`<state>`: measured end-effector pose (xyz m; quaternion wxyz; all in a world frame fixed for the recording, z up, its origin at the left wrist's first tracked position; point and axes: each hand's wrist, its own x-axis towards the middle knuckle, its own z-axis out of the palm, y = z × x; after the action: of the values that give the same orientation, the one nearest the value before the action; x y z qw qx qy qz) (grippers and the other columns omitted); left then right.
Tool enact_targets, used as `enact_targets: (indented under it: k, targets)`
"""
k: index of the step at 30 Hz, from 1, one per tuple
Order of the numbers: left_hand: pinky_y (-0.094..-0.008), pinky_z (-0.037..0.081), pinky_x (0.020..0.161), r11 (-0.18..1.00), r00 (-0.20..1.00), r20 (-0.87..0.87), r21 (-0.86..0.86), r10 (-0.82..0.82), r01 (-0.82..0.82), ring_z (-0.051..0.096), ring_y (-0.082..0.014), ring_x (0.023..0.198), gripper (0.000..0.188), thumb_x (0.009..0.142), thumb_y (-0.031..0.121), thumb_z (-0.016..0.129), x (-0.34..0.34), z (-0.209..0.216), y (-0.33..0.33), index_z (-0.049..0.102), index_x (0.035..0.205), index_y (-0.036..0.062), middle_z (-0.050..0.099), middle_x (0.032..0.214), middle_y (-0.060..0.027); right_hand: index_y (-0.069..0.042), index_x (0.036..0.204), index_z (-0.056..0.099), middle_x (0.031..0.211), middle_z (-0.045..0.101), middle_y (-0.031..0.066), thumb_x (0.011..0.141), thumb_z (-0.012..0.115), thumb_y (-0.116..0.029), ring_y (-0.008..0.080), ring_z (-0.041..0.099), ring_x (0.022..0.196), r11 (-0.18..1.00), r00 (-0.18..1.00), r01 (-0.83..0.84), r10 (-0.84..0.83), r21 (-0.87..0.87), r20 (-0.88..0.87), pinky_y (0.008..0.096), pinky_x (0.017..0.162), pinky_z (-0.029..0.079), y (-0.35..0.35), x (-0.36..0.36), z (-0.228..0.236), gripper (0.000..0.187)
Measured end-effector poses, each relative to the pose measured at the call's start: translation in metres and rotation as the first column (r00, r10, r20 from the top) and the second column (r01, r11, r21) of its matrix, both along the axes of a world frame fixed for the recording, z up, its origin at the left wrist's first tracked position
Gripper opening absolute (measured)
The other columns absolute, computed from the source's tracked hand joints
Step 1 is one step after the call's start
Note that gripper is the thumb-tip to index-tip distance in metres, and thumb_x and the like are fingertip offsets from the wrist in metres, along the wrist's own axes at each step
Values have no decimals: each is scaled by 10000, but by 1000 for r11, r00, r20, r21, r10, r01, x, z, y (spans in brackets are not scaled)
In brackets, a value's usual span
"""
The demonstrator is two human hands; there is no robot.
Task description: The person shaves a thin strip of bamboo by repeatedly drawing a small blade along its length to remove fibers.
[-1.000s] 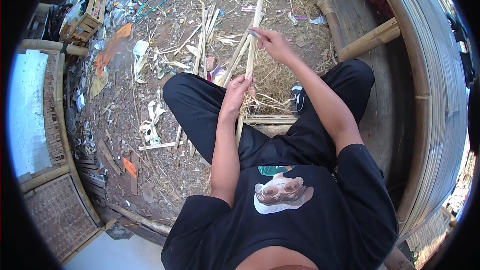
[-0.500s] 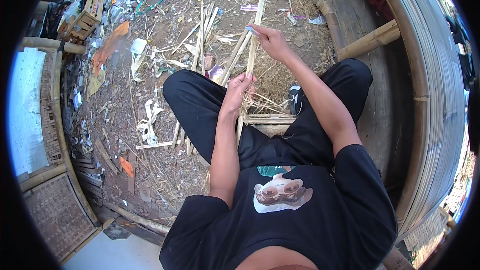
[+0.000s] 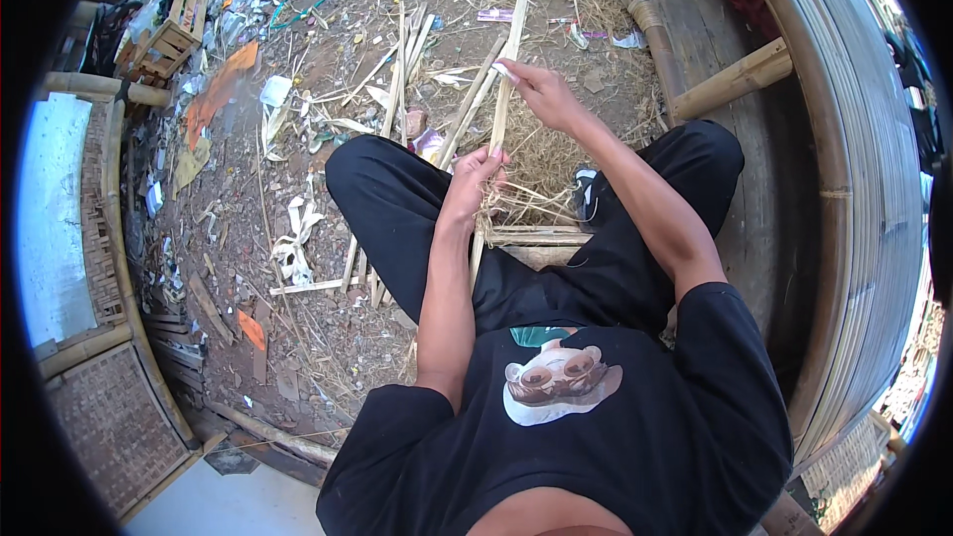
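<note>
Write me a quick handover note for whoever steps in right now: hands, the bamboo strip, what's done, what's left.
Left hand: closed around the lower part of the long bamboo strip, above the lap.
Right hand: pinching the same strip higher up, arm stretched forward.
The strip runs from the lap up and away over the littered ground; more split bamboo strips lie to its left.
Done: a tangle of thin shavings lies by the knees.
Left: I cannot tell how much of this strip is still unworked; the loose strips look untouched.

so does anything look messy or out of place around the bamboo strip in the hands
Yes. Both the left hand and right hand grip one bamboo strip, but the ground around is littered with loose strips, shavings and scraps of paper.
</note>
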<state>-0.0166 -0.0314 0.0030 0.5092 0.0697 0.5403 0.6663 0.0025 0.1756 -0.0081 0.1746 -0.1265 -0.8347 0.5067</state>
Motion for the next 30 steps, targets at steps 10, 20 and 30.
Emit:
enact_targets:
  k: [10, 20, 30]
  targets:
    - [-212, 267, 286, 999, 999, -26, -31, -31, 30, 363, -61, 331, 213, 963, 259, 506, 5, 3, 3, 525, 908, 54, 445, 520, 19, -95, 1221, 601, 1155, 642, 142, 853, 656, -332, 234, 622, 1054, 997, 995, 78, -79, 22, 59, 330, 898, 466, -7, 11, 10, 441]
    - [-220, 265, 286, 999, 999, 9, -36, -32, 32, 355, -64, 325, 201, 964, 237, 500, 6, 5, 4, 528, 906, 47, 448, 527, 17, -104, 1137, 659, 1016, 687, 152, 846, 655, -294, 213, 675, 912, 988, 987, 151, -149, -42, 61, 309, 799, 503, -9, 11, -1, 347]
    - [-199, 278, 327, 999, 999, -30, -31, 14, -15, 381, -51, 361, 168, 952, 213, 506, 0, 6, 6, 552, 914, 57, 474, 554, 33, -83, 1097, 682, 888, 711, 47, 867, 653, -322, 52, 594, 792, 975, 997, 76, -73, -209, 21, 245, 719, 481, -4, 9, 8, 333]
